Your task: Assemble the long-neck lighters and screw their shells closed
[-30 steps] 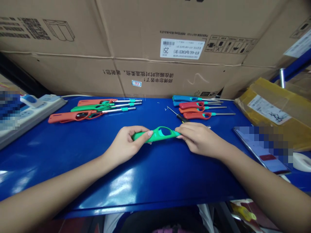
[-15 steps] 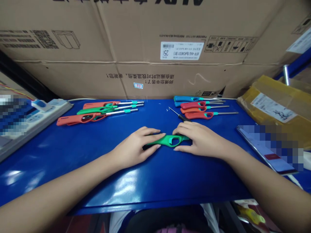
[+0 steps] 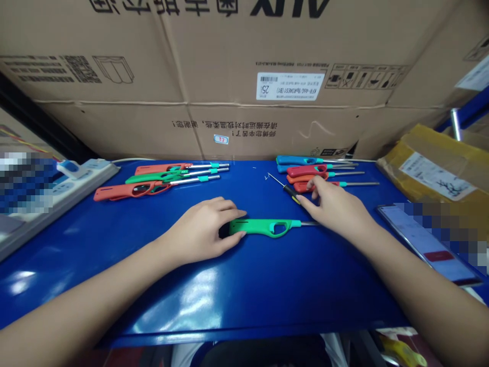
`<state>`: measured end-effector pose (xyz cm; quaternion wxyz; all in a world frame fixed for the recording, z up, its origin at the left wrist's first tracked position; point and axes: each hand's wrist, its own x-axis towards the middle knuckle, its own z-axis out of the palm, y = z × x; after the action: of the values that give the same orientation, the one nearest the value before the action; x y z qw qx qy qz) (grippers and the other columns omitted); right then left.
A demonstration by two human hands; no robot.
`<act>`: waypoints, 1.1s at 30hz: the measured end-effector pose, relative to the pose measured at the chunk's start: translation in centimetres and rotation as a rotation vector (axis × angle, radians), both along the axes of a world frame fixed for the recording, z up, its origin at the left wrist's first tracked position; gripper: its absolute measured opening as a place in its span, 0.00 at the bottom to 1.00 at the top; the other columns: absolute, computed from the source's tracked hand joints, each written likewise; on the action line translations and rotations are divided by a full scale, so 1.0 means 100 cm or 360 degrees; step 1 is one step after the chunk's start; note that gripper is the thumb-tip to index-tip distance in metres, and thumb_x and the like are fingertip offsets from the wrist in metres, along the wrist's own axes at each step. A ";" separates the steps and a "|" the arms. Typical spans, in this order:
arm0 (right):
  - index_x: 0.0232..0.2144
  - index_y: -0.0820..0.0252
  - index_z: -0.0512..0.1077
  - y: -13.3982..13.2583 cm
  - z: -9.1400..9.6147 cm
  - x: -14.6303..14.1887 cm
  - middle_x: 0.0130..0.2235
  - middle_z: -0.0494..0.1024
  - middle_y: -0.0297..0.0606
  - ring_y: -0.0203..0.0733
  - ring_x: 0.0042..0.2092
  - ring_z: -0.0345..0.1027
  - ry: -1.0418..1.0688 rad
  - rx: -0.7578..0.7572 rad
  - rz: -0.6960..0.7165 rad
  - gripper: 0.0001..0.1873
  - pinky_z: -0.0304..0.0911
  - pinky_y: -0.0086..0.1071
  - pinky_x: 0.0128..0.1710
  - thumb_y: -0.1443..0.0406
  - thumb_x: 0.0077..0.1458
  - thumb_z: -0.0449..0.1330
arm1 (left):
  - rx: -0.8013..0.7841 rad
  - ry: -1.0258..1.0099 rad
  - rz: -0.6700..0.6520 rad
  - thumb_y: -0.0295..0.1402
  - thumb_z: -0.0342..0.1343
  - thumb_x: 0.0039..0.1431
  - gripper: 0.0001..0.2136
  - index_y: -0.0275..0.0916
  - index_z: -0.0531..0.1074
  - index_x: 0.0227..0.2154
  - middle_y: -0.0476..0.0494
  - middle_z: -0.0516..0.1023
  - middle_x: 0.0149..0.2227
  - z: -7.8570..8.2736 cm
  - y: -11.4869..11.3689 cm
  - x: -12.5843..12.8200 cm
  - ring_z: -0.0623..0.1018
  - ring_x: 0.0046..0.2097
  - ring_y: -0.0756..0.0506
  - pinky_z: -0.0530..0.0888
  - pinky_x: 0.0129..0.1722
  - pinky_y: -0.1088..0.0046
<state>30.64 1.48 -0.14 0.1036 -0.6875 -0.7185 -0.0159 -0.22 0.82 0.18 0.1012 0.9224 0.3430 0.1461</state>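
Note:
On the blue table lies a green gas lighter point(image 3: 257, 227) with a turquoise trigger and a metal tube pointing right. My left hand point(image 3: 208, 227) grips its handle end between thumb and fingers. My right hand point(image 3: 334, 204) is above the tube's tip, thumb and fingers apart, with the thumb tip at the handle of a small screwdriver point(image 3: 292, 193). The screwdriver's thin shaft points up and left. Just behind my right fingers is a red lighter point(image 3: 303, 187), partly covered by them.
More lighters lie in two groups: orange and green ones point(image 3: 153, 177) at left, blue and red ones point(image 3: 301, 170) at right. A power strip point(image 3: 64, 196) runs along the left. A phone point(image 3: 428, 244) and taped parcel point(image 3: 435, 168) are right; a large carton point(image 3: 214, 76) stands behind.
My right hand has let go of the green lighter's front and moved right and up to the screwdriver. My left hand still grips the lighter's handle end.

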 end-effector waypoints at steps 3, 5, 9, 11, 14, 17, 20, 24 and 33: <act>0.37 0.55 0.70 0.000 0.000 -0.002 0.35 0.81 0.38 0.48 0.33 0.75 0.0013 -0.0074 0.0024 0.14 0.53 0.33 0.23 0.51 0.60 0.60 | 0.0003 0.0123 -0.0028 0.40 0.56 0.66 0.16 0.39 0.78 0.50 0.41 0.80 0.44 0.006 0.000 -0.003 0.79 0.45 0.40 0.77 0.45 0.61; 0.32 0.55 0.71 0.000 0.000 -0.003 0.33 0.81 0.37 0.45 0.31 0.73 0.0012 -0.0072 0.0059 0.12 0.51 0.32 0.22 0.54 0.58 0.62 | -0.0036 0.0172 -0.0030 0.40 0.56 0.66 0.14 0.39 0.78 0.49 0.42 0.80 0.43 0.007 0.001 -0.005 0.79 0.43 0.40 0.77 0.43 0.62; 0.32 0.56 0.74 -0.001 0.000 -0.005 0.30 0.80 0.37 0.44 0.29 0.72 0.0053 0.0020 0.0034 0.08 0.49 0.32 0.22 0.59 0.58 0.60 | -0.0165 0.0097 -0.0031 0.40 0.58 0.67 0.14 0.40 0.78 0.49 0.42 0.78 0.45 0.001 0.004 -0.006 0.79 0.45 0.42 0.76 0.46 0.65; 0.38 0.56 0.76 -0.001 0.003 -0.005 0.29 0.79 0.37 0.44 0.30 0.72 0.0104 0.0108 -0.0004 0.10 0.52 0.32 0.24 0.57 0.60 0.59 | -0.0239 0.0015 -0.0032 0.41 0.59 0.66 0.14 0.40 0.78 0.50 0.43 0.77 0.45 -0.004 0.003 -0.004 0.79 0.45 0.43 0.76 0.46 0.66; 0.38 0.56 0.77 -0.003 0.007 -0.004 0.26 0.76 0.34 0.42 0.27 0.70 0.0308 0.0444 0.0024 0.12 0.57 0.33 0.26 0.55 0.60 0.60 | -0.0249 -0.0094 -0.0051 0.44 0.61 0.65 0.17 0.40 0.77 0.50 0.42 0.77 0.46 -0.013 0.000 0.002 0.78 0.46 0.43 0.76 0.46 0.67; 0.35 0.57 0.76 -0.005 0.014 -0.004 0.28 0.77 0.35 0.40 0.26 0.69 0.0692 0.0876 0.0111 0.09 0.62 0.33 0.27 0.57 0.58 0.63 | -0.0193 -0.0178 -0.0090 0.48 0.61 0.63 0.20 0.38 0.78 0.50 0.41 0.78 0.45 -0.019 -0.006 0.010 0.77 0.47 0.41 0.75 0.47 0.65; 0.40 0.55 0.75 -0.008 0.025 -0.009 0.34 0.78 0.35 0.37 0.25 0.70 0.1238 0.0929 0.0183 0.11 0.67 0.32 0.23 0.57 0.58 0.64 | -0.0174 -0.0225 -0.0139 0.52 0.60 0.62 0.23 0.39 0.78 0.50 0.41 0.78 0.46 -0.022 -0.011 0.017 0.76 0.47 0.41 0.74 0.48 0.62; 0.42 0.54 0.73 -0.018 0.046 -0.025 0.34 0.78 0.34 0.38 0.26 0.74 0.1855 0.0653 0.0411 0.13 0.73 0.32 0.21 0.54 0.60 0.64 | -0.0140 -0.0259 -0.0153 0.51 0.61 0.62 0.24 0.39 0.77 0.52 0.41 0.78 0.48 -0.024 -0.011 0.018 0.76 0.50 0.40 0.72 0.51 0.60; 0.42 0.52 0.72 -0.032 0.045 -0.055 0.36 0.82 0.35 0.37 0.23 0.73 0.2282 0.0554 0.0751 0.07 0.66 0.29 0.15 0.57 0.66 0.59 | -0.0144 -0.0487 -0.0114 0.48 0.64 0.60 0.22 0.37 0.80 0.50 0.40 0.79 0.42 -0.034 -0.015 0.025 0.75 0.46 0.41 0.73 0.48 0.60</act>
<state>25.13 -1.72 4.38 0.6507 -0.3322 -0.5905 0.3428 2.27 -0.68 -3.27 0.1989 0.8955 0.2968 0.2655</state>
